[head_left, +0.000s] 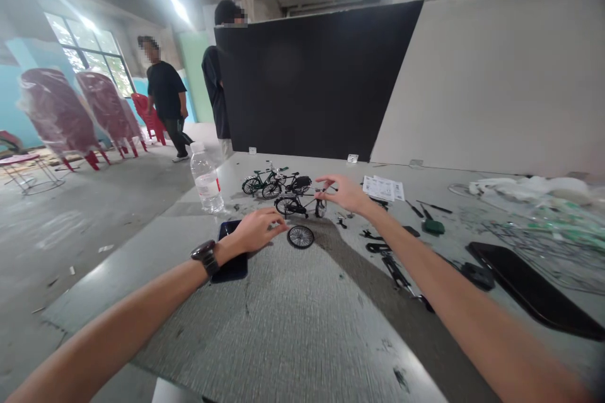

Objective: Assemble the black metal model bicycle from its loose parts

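A small black model bicycle [295, 204] stands upright on the table between my hands. My right hand [347, 194] is at its front end, thumb and fingertips closed around the handlebar area; the exact contact is partly hidden. My left hand [259, 228] rests low beside the rear wheel, fingers slightly bent and apart, with nothing visible in them. A loose spoked wheel [300, 237] lies flat just right of my left fingertips. Under my left wrist and palm is a dark phone [234, 267]. Behind stand a green model bicycle [258, 182] and another black one [283, 186].
A water bottle [207, 182] stands left. Right of my right hand lie paper sheets [384, 188], a green-handled tool [432, 225], black parts [394, 271], a black tray [534, 289] and plastic bags [534, 192]. A black panel [316, 85] borders the back; two people stand beyond.
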Demonstrator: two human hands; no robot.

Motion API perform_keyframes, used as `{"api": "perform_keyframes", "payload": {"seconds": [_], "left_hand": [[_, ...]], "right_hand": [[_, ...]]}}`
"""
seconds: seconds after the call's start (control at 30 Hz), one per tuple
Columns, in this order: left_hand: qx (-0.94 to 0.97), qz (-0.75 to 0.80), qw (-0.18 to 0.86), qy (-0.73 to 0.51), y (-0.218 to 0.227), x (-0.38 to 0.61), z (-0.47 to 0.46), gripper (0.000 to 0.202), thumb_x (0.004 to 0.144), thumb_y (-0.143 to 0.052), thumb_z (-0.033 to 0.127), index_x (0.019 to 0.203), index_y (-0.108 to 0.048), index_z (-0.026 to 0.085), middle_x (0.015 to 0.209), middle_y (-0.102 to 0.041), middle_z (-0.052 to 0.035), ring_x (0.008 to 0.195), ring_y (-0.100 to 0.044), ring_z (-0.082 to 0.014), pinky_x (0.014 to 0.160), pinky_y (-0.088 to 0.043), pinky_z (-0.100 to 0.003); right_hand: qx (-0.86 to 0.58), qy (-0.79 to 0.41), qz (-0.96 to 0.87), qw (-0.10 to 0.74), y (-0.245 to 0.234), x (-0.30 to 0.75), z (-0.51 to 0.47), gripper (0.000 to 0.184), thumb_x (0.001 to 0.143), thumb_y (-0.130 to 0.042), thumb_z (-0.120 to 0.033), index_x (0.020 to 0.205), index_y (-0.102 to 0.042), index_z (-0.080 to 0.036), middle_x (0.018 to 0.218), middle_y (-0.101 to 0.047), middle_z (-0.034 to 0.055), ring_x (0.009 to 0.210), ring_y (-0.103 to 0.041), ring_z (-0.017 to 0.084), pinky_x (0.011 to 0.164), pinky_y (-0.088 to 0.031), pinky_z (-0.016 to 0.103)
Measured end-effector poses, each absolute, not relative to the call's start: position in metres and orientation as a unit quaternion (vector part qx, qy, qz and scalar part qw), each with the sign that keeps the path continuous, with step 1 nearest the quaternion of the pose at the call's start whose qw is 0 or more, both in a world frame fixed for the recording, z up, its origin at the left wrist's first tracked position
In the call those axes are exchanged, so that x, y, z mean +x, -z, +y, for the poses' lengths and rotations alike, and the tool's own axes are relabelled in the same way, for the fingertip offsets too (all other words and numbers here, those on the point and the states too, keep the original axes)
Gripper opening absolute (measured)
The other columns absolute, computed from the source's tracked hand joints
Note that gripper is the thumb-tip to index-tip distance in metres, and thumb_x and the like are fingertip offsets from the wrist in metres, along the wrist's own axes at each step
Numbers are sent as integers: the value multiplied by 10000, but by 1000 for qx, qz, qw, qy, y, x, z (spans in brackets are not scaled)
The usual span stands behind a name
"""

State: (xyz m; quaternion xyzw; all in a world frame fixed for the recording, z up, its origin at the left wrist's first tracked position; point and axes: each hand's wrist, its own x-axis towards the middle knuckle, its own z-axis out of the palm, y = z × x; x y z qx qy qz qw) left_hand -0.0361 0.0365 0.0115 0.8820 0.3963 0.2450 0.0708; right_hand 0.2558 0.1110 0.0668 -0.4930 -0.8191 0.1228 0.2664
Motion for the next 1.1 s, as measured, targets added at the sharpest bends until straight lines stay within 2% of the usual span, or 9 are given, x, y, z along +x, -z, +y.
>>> {"api": "perform_keyframes", "payload": {"seconds": [0.13, 0.27, 0.43, 0.5, 0.6, 0.73, 0.93, 1.0, 1.1], "left_hand": [[876, 409, 76, -243, -12, -36, 36, 364, 1035, -470, 460, 991, -740, 220, 1070, -729, -69, 983, -678, -211, 889, -531, -354], [874, 414, 75, -242, -14, -35, 36, 373, 1030, -473, 468, 975, -741, 215, 1073, -729, -71, 970, -681, -216, 884, -529, -353], [856, 441, 65, -262, -14, -36, 41, 383, 1020, -478, 490, 974, -738, 212, 1082, -719, -78, 1019, -673, -239, 934, -531, -384], [843, 456, 63, -278, -13, -37, 44, 405, 1016, -475, 514, 992, -739, 208, 1185, -688, -99, 1088, -662, -254, 993, -522, -421], [840, 457, 61, -286, -10, -40, 49, 418, 1008, -475, 539, 1064, -740, 222, 1385, -593, -130, 1303, -571, -303, 1084, -481, -476], [854, 439, 73, -270, -3, -44, 54, 430, 1009, -459, 556, 1141, -723, 244, 1468, -551, -129, 1469, -423, -326, 1149, -428, -496], [850, 446, 64, -274, 2, -48, 57, 402, 989, -493, 563, 1124, -726, 266, 1452, -540, -103, 1347, -534, -288, 1127, -448, -476], [847, 450, 63, -277, 3, -49, 57, 407, 988, -493, 561, 1120, -729, 258, 1441, -543, -103, 1328, -539, -284, 1121, -451, -474], [843, 451, 60, -287, 4, -52, 58, 386, 989, -495, 543, 1064, -736, 251, 1405, -565, -101, 1305, -546, -286, 1110, -454, -479]], "right_hand": [[-516, -77, -811, 263, -74, 271, 100, 561, 796, -751, -640, 1207, -705, -260, 1101, -715, 116, 911, -671, 315, 800, -509, 442], [-530, -89, -808, 241, -72, 278, 88, 448, 858, -680, -625, 1025, -750, -214, 993, -742, 94, 835, -673, 262, 745, -481, 372], [-528, -94, -809, 242, -67, 268, 87, 336, 908, -669, -513, 968, -758, -194, 1015, -765, 100, 889, -690, 253, 746, -491, 347], [-528, -95, -809, 241, -67, 262, 90, 321, 920, -670, -486, 1023, -756, -195, 1045, -765, 106, 889, -692, 247, 748, -501, 344], [-519, -110, -817, 226, -70, 254, 94, 306, 926, -674, -431, 1115, -739, -199, 1074, -767, 110, 896, -703, 240, 757, -515, 335], [-498, -115, -830, 226, -68, 248, 92, 266, 929, -661, -361, 1130, -720, -198, 1101, -768, 105, 952, -707, 239, 806, -516, 329], [-616, -51, -751, 233, -45, 250, 53, 305, 992, -527, -403, 1150, -637, -166, 995, -731, 144, 711, -646, 221, 596, -463, 327], [-602, -54, -770, 206, -31, 252, 33, 278, 1022, -455, -351, 1165, -620, -178, 1094, -701, 167, 749, -645, 223, 611, -472, 330], [-560, -27, -815, 146, -13, 255, 6, 293, 1028, -374, -219, 1113, -654, -195, 1161, -671, 167, 913, -648, 261, 738, -507, 366]]}}
